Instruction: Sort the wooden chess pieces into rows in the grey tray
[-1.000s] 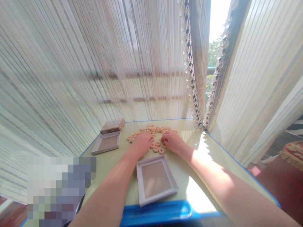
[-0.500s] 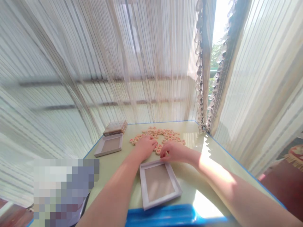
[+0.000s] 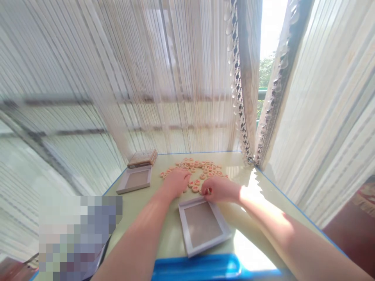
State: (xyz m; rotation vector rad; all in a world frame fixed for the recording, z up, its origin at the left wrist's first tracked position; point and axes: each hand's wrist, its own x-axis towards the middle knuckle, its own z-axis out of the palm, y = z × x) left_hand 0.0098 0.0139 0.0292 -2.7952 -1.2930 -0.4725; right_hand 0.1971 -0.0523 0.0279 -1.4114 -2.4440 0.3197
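Note:
Several round wooden discs [image 3: 195,189] with red marks lie loosely spread on the pale green table. My left hand [image 3: 176,181] is over the near left part of them, fingers bent together and tips pointing down; what they hold, if anything, is hidden. Just right of the nearest discs, my right hand [image 3: 218,188] is curled, thumb and fingers drawn together by the far edge of a shallow white box [image 3: 187,230]. I cannot make out anything between those fingers. The box lies with its hollow side up, a grey-brown bottom showing, turned slightly askew between my forearms.
A second shallow white box [image 3: 125,187] lies at the left, in front of a brown box-like stack [image 3: 142,158]. A blue plastic object [image 3: 196,267] is at the near edge. Sheer curtains [image 3: 175,132] hang behind the table [image 3: 164,234]. A pixelated patch covers the lower left.
My left hand has drawn slightly left, uncovering discs near its fingertips. My right hand and the near white box appear a little further right; the view has shifted slightly too.

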